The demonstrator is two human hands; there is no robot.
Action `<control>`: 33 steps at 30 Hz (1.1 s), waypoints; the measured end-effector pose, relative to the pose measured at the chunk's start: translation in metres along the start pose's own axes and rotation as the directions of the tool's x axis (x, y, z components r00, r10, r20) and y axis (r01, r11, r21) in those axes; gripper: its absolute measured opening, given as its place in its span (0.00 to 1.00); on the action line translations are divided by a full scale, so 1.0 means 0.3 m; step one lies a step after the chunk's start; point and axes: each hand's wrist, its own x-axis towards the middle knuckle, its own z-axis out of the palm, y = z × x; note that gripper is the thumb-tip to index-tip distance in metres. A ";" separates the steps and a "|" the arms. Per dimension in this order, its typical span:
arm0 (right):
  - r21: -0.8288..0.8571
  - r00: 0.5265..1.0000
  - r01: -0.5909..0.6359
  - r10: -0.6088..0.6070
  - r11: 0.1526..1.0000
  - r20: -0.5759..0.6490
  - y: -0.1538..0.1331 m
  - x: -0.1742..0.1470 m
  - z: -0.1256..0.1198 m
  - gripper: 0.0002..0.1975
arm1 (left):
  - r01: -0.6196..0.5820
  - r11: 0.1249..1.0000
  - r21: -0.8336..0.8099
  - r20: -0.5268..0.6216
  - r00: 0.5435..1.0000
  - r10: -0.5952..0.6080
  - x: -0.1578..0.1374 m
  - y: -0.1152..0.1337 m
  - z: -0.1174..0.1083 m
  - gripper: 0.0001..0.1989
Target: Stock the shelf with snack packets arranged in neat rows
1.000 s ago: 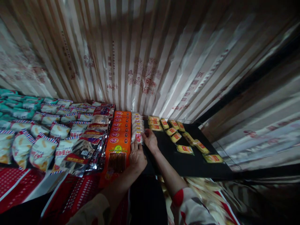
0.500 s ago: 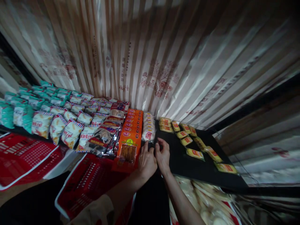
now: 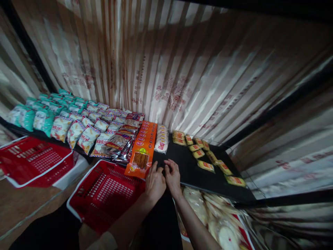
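Note:
My left hand (image 3: 156, 182) is over the front edge of the black shelf (image 3: 191, 175), beside the orange packets of stick snacks (image 3: 142, 147). Its index finger points forward and the thumb is apart; I see nothing in it. Close to its right, my right hand (image 3: 172, 175) has its fingers loosely bent and spread, with nothing visible between them. The palms of both hands are hidden. Just beyond the fingertips, a row of white round packs (image 3: 162, 140) lies against the orange packets, apart from both hands.
Small yellow packs (image 3: 205, 166) lie scattered on the shelf's right side. Dark red packets (image 3: 121, 140), white bags (image 3: 88, 139) and teal bags (image 3: 43, 119) fill the left. Red baskets (image 3: 111, 189) stand below, and wrapped pale food (image 3: 210, 211) lies under the shelf. Curtain hangs behind.
Both hands have drawn back from the front white pack toward the shelf's front edge. The fingers of my right hand have spread slightly. The view has shifted, showing more of the baskets.

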 end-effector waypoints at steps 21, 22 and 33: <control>-0.138 1.000 -0.014 0.017 0.990 0.024 0.308 -0.268 -0.565 0.19 | 0.037 0.999 -0.029 0.012 0.999 -0.037 -0.321 0.283 0.199 0.18; -0.154 1.000 -0.007 0.011 0.988 0.024 0.329 -0.282 -0.578 0.19 | 0.040 0.999 -0.035 0.008 0.999 -0.039 -0.332 0.287 0.203 0.18; -0.443 0.966 0.208 -0.111 0.872 0.234 0.426 -0.409 -0.621 0.19 | 0.119 0.985 -0.126 0.035 0.993 -0.116 -0.456 0.311 0.274 0.19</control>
